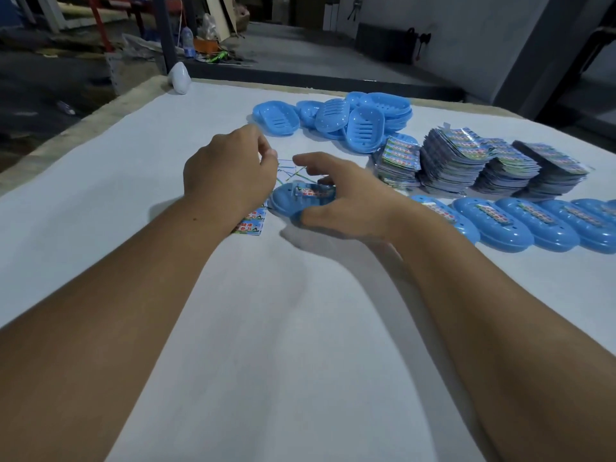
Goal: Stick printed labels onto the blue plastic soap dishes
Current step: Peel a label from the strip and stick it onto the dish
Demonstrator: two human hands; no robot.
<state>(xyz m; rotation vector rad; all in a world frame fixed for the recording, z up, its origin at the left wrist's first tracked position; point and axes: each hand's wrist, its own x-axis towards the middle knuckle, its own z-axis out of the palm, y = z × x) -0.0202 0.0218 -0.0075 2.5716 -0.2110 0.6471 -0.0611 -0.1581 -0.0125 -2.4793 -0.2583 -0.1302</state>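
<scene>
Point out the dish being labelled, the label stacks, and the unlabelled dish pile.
Dish being labelled (286, 198), head view, left rim.
Label stacks (450, 161), head view, second stack's side.
Unlabelled dish pile (363, 131), head view, front dish's slotted floor.

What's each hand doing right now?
Left hand: pinches a thin strip.
Right hand: holds the soap dish, fingers curled round it.

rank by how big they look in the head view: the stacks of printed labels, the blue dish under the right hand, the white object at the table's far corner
1. stacks of printed labels
2. blue dish, partly hidden by the right hand
3. white object, though it is farthest from the camera, so true size is unsure
</scene>
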